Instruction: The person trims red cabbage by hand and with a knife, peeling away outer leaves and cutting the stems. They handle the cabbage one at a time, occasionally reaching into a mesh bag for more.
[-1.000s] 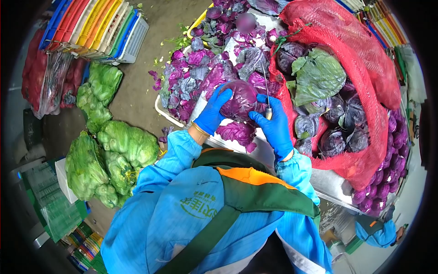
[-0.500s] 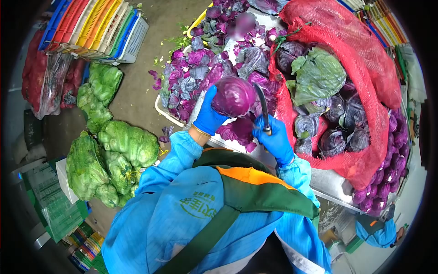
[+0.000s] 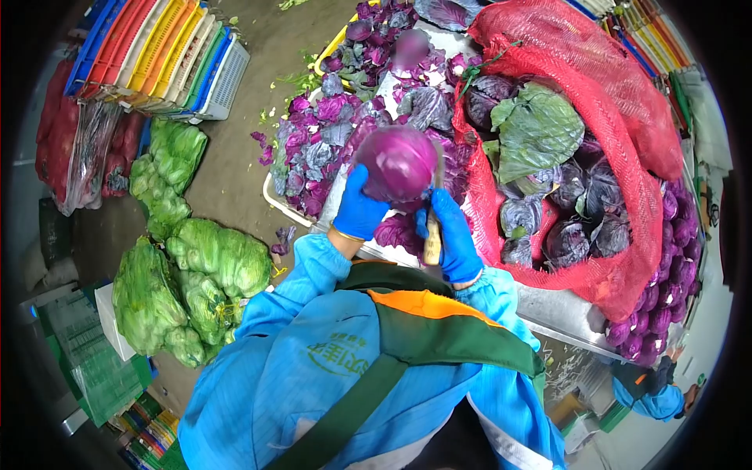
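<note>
A peeled purple cabbage (image 3: pixel 397 164) is held over the table by my left hand (image 3: pixel 361 205) in a blue glove, fingers round its lower left side. My right hand (image 3: pixel 454 237), also gloved, grips the pale wooden handle of a knife (image 3: pixel 432 241). The blade stands upright along the cabbage's right side, blurred. Loose purple leaves (image 3: pixel 321 141) are heaped in a pale tray behind and left of the cabbage. To the right, an open red mesh bag (image 3: pixel 646 227) holds several unpeeled cabbages, with a large green outer leaf (image 3: pixel 540 133) on top.
Bagged green cabbages (image 3: pixel 219 254) lie on the floor at left, below stacked coloured crates (image 3: pixel 157 55). Peeled purple cabbages (image 3: pixel 662 298) are piled beyond the mesh bag. A person in blue (image 3: pixel 654 395) is at the lower right.
My right hand has moved left and the knife has swung from a tilt to upright against the cabbage. The cabbage has shifted slightly left. The view has shifted a little.
</note>
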`<state>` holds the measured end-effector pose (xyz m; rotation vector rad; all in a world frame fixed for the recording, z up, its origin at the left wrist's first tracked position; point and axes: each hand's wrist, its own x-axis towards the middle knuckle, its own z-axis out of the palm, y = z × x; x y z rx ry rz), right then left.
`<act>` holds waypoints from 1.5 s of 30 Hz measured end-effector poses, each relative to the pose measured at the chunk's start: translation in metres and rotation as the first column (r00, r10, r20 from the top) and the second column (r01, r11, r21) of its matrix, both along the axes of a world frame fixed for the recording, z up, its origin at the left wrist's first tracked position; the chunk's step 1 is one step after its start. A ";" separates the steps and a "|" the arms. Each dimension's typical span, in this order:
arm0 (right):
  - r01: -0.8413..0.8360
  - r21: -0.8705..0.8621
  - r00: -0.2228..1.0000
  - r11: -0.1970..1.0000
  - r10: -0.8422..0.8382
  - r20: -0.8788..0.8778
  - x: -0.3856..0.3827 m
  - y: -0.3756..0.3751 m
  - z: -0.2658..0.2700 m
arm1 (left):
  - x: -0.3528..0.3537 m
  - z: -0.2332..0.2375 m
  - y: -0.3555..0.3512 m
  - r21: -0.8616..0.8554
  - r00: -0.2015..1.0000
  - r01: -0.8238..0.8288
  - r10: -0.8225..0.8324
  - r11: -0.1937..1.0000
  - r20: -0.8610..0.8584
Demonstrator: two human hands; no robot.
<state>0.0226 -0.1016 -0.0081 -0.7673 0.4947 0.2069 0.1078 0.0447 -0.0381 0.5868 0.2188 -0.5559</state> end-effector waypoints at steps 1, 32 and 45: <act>0.076 0.199 0.994 0.977 -0.058 -0.094 0.002 0.001 -0.004 | 0.006 0.007 0.006 0.022 0.974 0.053 -0.057 0.998 0.221; 0.015 -0.995 0.947 -0.097 0.320 -0.017 0.011 -0.005 0.013 | -0.022 -0.009 0.015 -0.062 0.992 0.115 -0.118 0.991 -0.039; 0.043 -0.989 0.961 -0.144 0.277 0.001 -0.012 -0.021 -0.050 | -0.045 -0.001 0.023 -0.306 0.950 0.172 -0.240 0.936 -0.200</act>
